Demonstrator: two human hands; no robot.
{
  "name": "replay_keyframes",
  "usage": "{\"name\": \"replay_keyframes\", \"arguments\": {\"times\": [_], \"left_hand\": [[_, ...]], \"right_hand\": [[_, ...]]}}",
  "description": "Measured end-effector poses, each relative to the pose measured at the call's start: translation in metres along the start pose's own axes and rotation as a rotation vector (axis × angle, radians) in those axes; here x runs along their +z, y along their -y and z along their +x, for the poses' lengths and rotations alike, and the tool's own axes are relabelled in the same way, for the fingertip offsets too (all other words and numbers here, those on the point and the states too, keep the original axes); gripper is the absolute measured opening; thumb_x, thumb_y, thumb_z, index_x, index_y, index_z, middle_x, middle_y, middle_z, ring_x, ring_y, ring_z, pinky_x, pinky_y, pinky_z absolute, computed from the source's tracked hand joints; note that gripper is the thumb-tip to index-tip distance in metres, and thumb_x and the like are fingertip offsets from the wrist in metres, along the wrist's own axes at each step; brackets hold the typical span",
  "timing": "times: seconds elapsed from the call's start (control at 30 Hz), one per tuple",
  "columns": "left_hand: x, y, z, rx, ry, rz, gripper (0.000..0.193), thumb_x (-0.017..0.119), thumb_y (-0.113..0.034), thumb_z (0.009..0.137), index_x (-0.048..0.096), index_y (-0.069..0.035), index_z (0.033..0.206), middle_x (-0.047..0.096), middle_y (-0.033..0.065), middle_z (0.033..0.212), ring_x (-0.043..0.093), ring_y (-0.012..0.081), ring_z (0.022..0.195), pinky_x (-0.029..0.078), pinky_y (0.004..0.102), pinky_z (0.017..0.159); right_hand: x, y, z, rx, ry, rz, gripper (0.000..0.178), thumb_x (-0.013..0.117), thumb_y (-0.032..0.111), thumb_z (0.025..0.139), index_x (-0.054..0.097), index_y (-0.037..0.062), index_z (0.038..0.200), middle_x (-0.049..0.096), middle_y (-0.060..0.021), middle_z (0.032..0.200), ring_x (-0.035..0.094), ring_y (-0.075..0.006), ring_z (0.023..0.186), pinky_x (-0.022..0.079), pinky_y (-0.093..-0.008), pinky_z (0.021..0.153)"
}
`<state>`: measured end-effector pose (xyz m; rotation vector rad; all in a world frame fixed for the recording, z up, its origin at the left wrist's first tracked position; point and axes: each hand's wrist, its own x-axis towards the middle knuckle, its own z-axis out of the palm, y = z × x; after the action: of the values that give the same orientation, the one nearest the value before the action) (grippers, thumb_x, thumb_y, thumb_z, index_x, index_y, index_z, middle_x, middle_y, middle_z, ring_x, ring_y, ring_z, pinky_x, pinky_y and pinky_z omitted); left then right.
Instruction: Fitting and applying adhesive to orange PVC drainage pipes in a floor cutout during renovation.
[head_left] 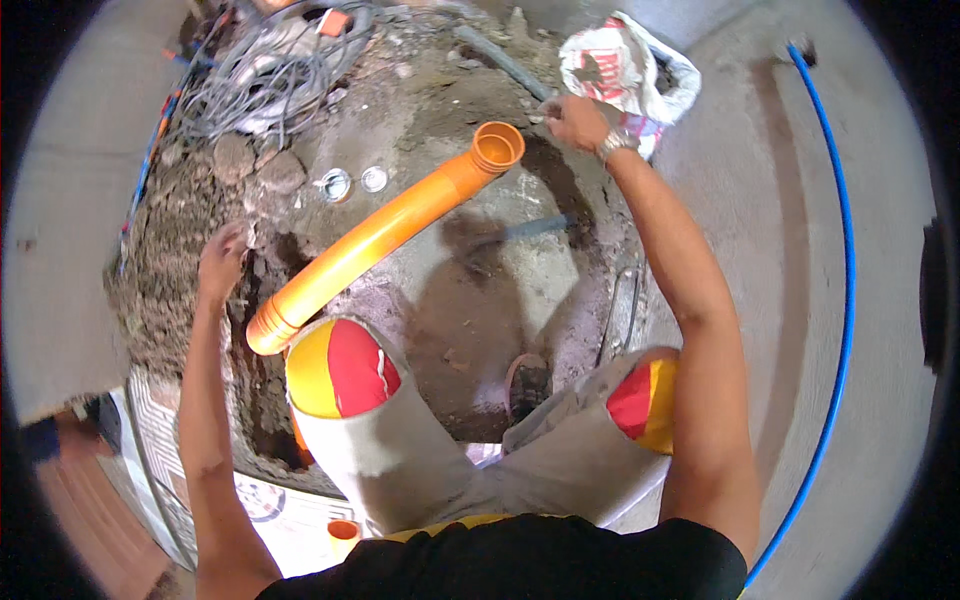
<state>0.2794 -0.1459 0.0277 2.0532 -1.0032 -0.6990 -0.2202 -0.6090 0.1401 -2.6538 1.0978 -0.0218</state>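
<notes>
From over the trench's [258,405] edge, the pipe [375,238] slants away rightward between our left hand [222,260] and the nearer right hand [577,123], beside its socket [497,150] (fingers bent; whether gripping anything, we can't tell).

A smooth orange pipe [380,235] slants from near left to far right, socket open.

Pipe [382,230] is lying diagonally between left hand [222,264] and right hand [578,123], cables [213,105] are resting at far left, can [336,185] is sitting between cables and pipe, sack [620,62] is lying beyond right hand, hose [850,262] is running along far right.
</notes>
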Motion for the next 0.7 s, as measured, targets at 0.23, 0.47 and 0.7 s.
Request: {"name": "replay_keyframes", "arguments": {"times": [0.23,0.47,0.7], "left_hand": [[-0.019,0.113,-0.161,-0.281,-0.075,0.341,0.088,0.080,-0.026,0.075,0.042,-0.006,0.152,0.052,0.0253,0.148,0.048,0.0362,0.139,0.038,0.0438,0.117],[0.047,0.135,-0.194,-0.011,-0.027,0.037,0.057,0.079,-0.033,0.085,0.054,-0.014,0.132,0.065,0.0087,0.114,0.069,0.0221,0.088,0.060,0.0417,0.077],[0.040,0.073,-0.146,-0.063,0.122,0.408,0.074,0.093,-0.033,0.055,0.061,-0.011,0.119,0.069,0.0149,0.113,0.066,0.0374,0.110,0.053,0.0461,0.093]], "right_hand": [[0.052,0.030,0.007,-0.429,0.101,-0.283,0.100,0.088,0.033,0.069,0.038,0.0189,0.155,0.039,-0.0184,0.158,0.042,-0.0407,0.142,0.038,-0.0509,0.117],[0.108,0.061,0.070,-0.636,0.455,-0.219,0.089,0.087,0.009,0.063,0.046,0.0182,0.141,0.051,-0.0212,0.135,0.058,-0.0440,0.117,0.051,-0.0503,0.100],[0.084,0.046,0.072,-0.644,0.355,-0.260,0.082,0.091,0.008,0.057,0.051,0.0117,0.128,0.054,-0.0154,0.113,0.060,-0.0405,0.104,0.053,-0.0475,0.089]]}}
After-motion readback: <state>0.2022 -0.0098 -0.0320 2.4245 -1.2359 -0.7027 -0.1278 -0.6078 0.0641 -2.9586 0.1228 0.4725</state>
